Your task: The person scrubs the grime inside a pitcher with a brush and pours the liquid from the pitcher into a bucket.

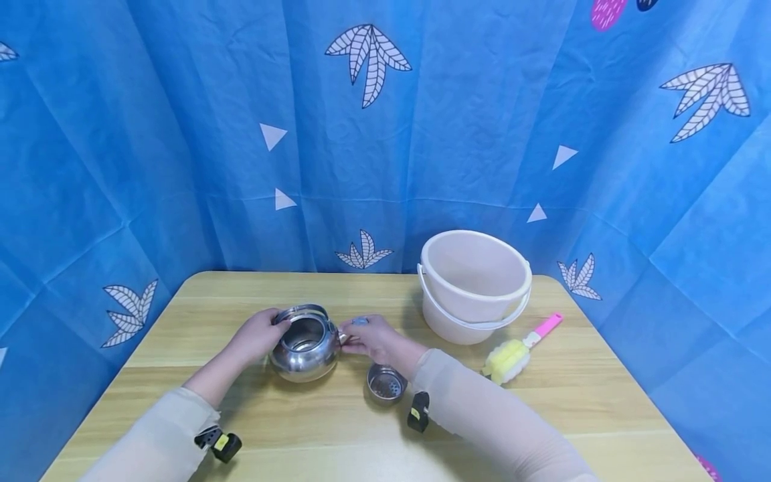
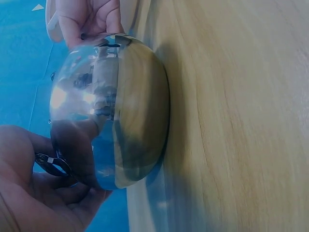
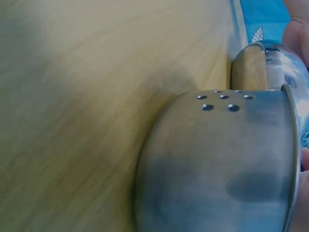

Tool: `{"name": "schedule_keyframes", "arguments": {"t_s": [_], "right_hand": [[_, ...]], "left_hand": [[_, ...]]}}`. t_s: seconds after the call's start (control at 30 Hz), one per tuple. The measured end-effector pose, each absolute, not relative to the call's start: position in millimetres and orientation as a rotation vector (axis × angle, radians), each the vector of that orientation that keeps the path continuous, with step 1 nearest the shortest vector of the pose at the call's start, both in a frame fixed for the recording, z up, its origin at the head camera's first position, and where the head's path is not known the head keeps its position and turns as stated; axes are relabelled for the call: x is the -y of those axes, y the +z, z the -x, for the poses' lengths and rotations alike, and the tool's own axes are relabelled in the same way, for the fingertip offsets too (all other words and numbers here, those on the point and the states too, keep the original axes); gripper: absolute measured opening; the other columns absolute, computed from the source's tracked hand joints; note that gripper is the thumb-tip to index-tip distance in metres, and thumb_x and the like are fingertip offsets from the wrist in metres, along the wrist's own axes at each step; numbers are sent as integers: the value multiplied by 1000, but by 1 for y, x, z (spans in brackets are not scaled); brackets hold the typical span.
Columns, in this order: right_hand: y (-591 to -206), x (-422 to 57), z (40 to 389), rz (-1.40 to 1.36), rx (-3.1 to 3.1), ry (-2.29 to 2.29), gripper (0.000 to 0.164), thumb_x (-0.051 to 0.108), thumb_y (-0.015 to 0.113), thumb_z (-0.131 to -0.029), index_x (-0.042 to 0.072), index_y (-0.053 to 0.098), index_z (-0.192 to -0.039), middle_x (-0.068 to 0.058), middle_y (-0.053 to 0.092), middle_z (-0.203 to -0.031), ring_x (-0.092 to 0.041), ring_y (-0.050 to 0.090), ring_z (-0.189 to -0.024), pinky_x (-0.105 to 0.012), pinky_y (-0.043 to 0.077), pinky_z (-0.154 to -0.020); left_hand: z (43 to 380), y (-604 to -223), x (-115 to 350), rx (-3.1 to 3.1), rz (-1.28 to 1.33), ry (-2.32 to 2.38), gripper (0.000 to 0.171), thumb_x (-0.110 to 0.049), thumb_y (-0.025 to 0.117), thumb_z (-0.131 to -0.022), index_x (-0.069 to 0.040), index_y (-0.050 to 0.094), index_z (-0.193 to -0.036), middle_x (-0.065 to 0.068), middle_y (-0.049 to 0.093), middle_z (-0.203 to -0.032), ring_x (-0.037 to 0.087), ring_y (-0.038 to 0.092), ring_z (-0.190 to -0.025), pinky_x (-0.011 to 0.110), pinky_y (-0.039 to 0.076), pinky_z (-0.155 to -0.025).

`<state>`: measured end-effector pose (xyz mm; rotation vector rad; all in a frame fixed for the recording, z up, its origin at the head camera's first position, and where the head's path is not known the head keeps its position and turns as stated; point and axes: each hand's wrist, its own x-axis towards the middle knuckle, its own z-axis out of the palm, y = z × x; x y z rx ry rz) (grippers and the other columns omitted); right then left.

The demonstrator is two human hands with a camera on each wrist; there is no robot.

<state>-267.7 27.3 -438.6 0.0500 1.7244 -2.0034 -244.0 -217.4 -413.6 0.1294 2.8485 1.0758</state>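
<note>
A shiny round steel teapot (image 1: 304, 361) stands on the left half of the table, its top uncovered and its inside visible. My left hand (image 1: 255, 335) grips its left side, thumb over the upper rim and fingers against the body, as the left wrist view also shows. On the opposite side, my right hand (image 1: 376, 341) pinches the short spout. Just below the right wrist sits a small steel strainer cup (image 1: 385, 387) with holes; in the right wrist view this strainer (image 3: 217, 159) fills the front and partly hides the teapot.
At the back right stands a white bucket (image 1: 442, 321) with its handle hanging down in front. Beside it lies a yellow and white sponge brush (image 1: 507, 361) with a pink handle (image 1: 548, 325). Blue curtains surround the wooden table (image 1: 325, 442) on the far side and both flanks.
</note>
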Motion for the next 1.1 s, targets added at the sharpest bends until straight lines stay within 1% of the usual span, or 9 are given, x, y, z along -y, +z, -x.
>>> {"name": "schedule_keyframes", "arguments": {"t_s": [0.27, 0.53, 0.87, 1.0, 1.1], "right_hand": [[-440, -24, 270, -57, -1709, -1993, 25, -4, 62, -93, -12, 61, -116, -23, 67, -106, -29, 70, -92, -37, 59, -87], [-441, -24, 271, -36, -1708, -2000, 26, -9, 66, -87, -10, 63, -114, -21, 69, -105, -27, 70, -92, -38, 58, -90], [-438, -28, 270, -27, -1714, -2000, 28, -11, 67, -86, -9, 63, -114, -20, 69, -108, -30, 70, -100, -38, 57, -91], [-438, -31, 269, -24, -1727, -1994, 27, -10, 66, -87, -9, 63, -113, -20, 70, -107, -31, 70, -102, -39, 56, -93], [-437, -35, 268, -23, -1736, -1998, 28, -11, 66, -87, -10, 61, -115, -20, 69, -108, -36, 68, -107, -41, 54, -96]], "left_hand": [[242, -414, 220, -2866, -119, 1065, 44, -21, 47, -103, 13, 54, -129, 33, 59, -127, 50, 52, -123, 60, 43, -102], [242, -415, 221, -2891, -109, 1065, 44, -22, 48, -102, 12, 55, -129, 33, 58, -128, 51, 52, -123, 61, 42, -103], [241, -417, 220, -2922, -66, 1123, 50, -26, 52, -102, 10, 50, -138, 32, 55, -135, 50, 49, -127, 60, 40, -106], [239, -417, 221, -2956, -65, 1143, 50, -26, 53, -101, 8, 50, -139, 30, 56, -134, 48, 51, -126, 59, 40, -106], [237, -416, 221, -2979, -66, 1154, 51, -27, 53, -102, 7, 50, -139, 29, 58, -134, 47, 54, -124, 58, 42, -104]]}}
